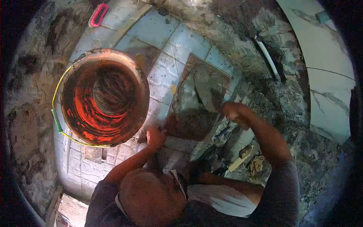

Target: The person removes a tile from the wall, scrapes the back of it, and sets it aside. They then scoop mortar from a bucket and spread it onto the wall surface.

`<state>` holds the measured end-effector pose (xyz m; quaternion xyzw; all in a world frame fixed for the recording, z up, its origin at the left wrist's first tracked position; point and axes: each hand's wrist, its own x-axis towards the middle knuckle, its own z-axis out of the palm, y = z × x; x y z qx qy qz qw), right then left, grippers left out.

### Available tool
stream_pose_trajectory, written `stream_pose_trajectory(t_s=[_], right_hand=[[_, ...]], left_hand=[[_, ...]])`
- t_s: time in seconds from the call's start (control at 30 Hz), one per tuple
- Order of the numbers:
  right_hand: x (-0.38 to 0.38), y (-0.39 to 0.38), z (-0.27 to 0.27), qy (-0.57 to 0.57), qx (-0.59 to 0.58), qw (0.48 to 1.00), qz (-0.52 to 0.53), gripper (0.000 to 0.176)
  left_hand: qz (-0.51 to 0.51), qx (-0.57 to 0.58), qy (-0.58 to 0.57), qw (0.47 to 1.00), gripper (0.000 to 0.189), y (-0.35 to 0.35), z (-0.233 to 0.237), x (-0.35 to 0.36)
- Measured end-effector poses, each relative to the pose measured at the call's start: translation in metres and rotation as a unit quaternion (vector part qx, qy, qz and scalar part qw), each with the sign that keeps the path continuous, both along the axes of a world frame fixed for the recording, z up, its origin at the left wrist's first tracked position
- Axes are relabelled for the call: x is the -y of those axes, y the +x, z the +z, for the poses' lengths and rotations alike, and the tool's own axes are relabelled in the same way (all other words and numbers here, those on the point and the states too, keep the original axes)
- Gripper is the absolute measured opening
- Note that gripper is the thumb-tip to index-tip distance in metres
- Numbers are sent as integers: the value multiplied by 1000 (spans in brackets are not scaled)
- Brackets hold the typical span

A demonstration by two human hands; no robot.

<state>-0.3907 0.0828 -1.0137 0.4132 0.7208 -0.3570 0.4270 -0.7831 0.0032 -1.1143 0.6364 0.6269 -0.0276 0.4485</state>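
Observation:
A tile [177,126] lies with its brown, ribbed back facing up, and grey mortar [194,92] covers much of it. My right hand [236,112] is closed round the handle of a trowel [217,100], whose dark blade meets the mortar near the tile's right side; its outline is hard to make out. At the tile's lower left corner, my left hand [155,137] has its fingers bent against the edge. Left of the tile stands a large bucket [141,87], orange inside and smeared with mortar, with a yellow wire handle and green grip.
A pink brush [98,15] lies at the upper left on pale floor tiles [153,26]. A white pipe [267,56] sticks out at the rough right side, near marble-patterned tiles [329,90]. Wood pieces [245,152] and a blue object [223,131] lie below my right hand.

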Motion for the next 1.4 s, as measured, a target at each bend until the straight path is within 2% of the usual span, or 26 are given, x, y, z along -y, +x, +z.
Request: stream_pose_trajectory(t_s=[0.03,0.07,0.1,0.17,0.2,0.23,0.3,0.43,0.5,0.53,0.57,0.6,0.63,0.7,0.8,0.83,0.9,0.93,1.0,1.03,1.1,1.13,1.2,1.23,1.3,1.4], right_hand=[[-8,-46,31,-95,118,977,-147,29],[-12,-79,58,-185,230,911,-289,36],[-3,-79,59,-183,232,911,-289,36],[23,-73,43,-83,10,994,-75,30],[30,-77,32,-89,59,977,-183,30],[40,-74,29,-89,58,977,-184,30],[36,-107,63,-88,107,937,-319,35],[58,-83,43,-176,40,947,-267,39],[16,-127,123,-103,127,947,-278,42],[31,-98,104,-106,124,947,-275,42],[61,-46,72,-90,-42,937,-335,41],[83,-19,55,-70,-206,895,-390,39],[80,-32,54,-71,-207,894,-392,39],[62,-81,59,-87,91,951,-283,36],[62,-115,73,-133,76,952,-266,41],[56,-116,81,-138,74,953,-260,41],[41,-111,102,-145,135,967,-161,42],[39,-110,113,-147,134,968,-154,42],[40,-111,135,58,58,966,-247,33],[36,-118,145,55,57,968,-238,33],[26,-137,157,186,72,974,-111,20],[24,-141,150,185,71,975,-104,20],[22,-147,131,189,145,971,28,28],[19,-155,127,189,146,970,31,28],[8,-165,120,228,114,965,64,11],[-14,-156,98,280,130,950,49,9]], left_hand=[[-2,2,1,1000,29,-1,0,-1],[-18,26,-13,999,30,-3,2,-4],[-32,50,-27,998,31,-2,4,-6],[-24,36,-34,998,31,0,6,-7],[-16,19,-41,999,30,1,7,-6],[-18,19,-41,999,30,0,8,-4],[50,49,24,997,28,-1,12,-2],[101,39,-58,992,26,3,11,-6],[-1,29,25,999,28,-1,-22,9],[2,25,22,999,28,-2,-15,6],[-24,9,10,1000,28,0,0,-2],[-54,-6,-2,999,28,0,13,-6],[-56,-8,-3,998,28,2,18,-8],[9,16,-38,999,28,3,24,-11],[53,67,33,996,30,-1,4,-3],[59,63,29,996,30,-2,3,0],[59,78,-40,994,31,-1,22,-10],[66,76,-41,994,31,-1,8,-5],[43,46,17,998,30,1,-18,8],[52,44,14,998,30,1,-21,11],[32,49,-19,998,26,0,9,-5],[39,49,-21,998,26,-2,15,-6],[75,91,-15,993,25,-3,22,-7],[78,93,-15,993,25,-2,19,-6],[83,81,-39,992,26,0,13,-7],[76,72,-10,994,27,0,13,-4]])
